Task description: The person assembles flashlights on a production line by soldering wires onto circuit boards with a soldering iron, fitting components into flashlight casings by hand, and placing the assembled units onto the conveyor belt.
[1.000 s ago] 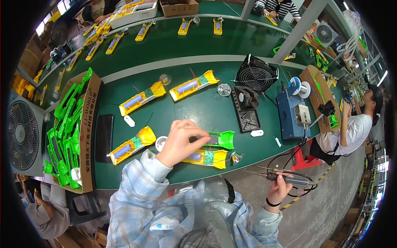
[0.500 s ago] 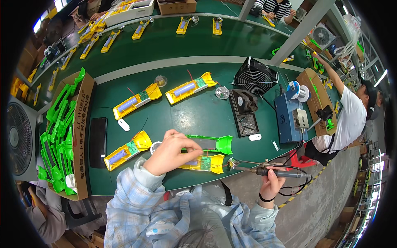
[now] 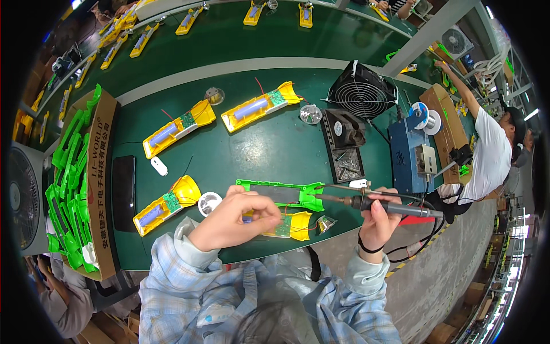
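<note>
A slim grey-and-black soldering iron (image 3: 415, 210) with a metal tip is over the front edge of the dark green tabletop (image 3: 252, 155). Its long axis lies nearly left to right, tip to the left and slightly farther from the person than the cable end. The right hand (image 3: 378, 222) is clamped around its handle. The tip overlaps the flared right end of a bright green plastic half-shell (image 3: 275, 194) — whether it touches is hard to judge from above.

The left hand (image 3: 236, 219) has thumb and fingertips brought together over a yellow plastic half-shell (image 3: 301, 226) with a green circuit board; any fine wire between them is hidden. Both shells run left to right, flared ends right, the yellow one nearer the person. A silver cone-shaped reflector (image 3: 326, 224) sits just right of the yellow shell.

Half a second ago the iron's tip was beside that reflector; now it is farther up the table — and more of the green shell's left end shows.
</note>
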Tool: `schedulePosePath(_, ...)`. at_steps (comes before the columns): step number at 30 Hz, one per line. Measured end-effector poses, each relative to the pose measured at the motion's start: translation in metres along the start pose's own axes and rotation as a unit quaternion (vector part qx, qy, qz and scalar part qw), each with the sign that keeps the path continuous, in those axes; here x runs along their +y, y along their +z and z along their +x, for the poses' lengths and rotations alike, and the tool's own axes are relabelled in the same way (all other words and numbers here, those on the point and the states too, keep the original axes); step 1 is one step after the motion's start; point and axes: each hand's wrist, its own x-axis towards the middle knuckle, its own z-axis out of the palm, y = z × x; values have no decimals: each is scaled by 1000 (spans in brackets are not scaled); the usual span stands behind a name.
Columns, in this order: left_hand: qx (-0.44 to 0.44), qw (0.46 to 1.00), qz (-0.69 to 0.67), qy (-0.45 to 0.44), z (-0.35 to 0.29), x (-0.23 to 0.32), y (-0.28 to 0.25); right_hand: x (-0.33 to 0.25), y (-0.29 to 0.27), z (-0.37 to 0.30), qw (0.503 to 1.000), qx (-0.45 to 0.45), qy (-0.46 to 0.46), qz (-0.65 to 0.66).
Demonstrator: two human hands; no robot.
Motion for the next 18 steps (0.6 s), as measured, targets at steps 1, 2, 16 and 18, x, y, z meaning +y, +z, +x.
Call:
schedulePosePath(1,17,998,51,-18,-1,1,-1,1,2,4,1000,2,8,-10)
schedulePosePath(2,33,994,101,-36,-2,1,-3,0,4,7,1000,1,14,-12)
schedulePosePath(16,102,984,95,-109,3,-2,-10,23,17,19,994,-78,-3,-78)
schedulePosePath(18,127,969,187,-98,1,-1,-8,25,18,20,993,-80,8,-83)
